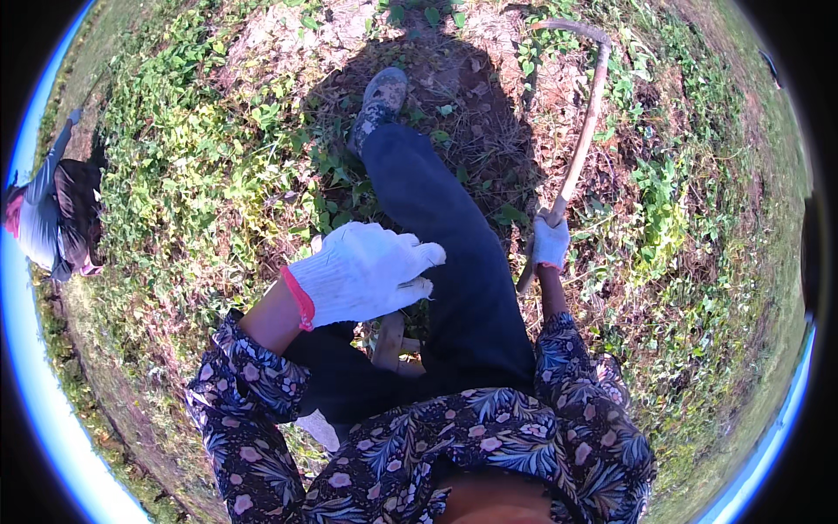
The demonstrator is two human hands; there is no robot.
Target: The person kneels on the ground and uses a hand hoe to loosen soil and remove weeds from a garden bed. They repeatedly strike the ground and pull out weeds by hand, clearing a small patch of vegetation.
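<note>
My left hand (370,268), in a white knitted glove with a red cuff, is raised over my dark trouser leg; its fingers point right, and I cannot tell whether they hold anything. My right hand (551,242), gloved as well, is closed around the wooden handle of a sickle (587,118). The handle runs up and away from my fist, and the dark curved blade (569,25) lies at its far end over the leafy vines. A short lower end of the handle shows below my fist.
Low green vines (216,150) and dry stems cover the ground. My muddy boot (384,92) stands ahead in my shadow. A wooden piece (389,340) shows between my legs. Another person (49,209) is bent over at the far left.
</note>
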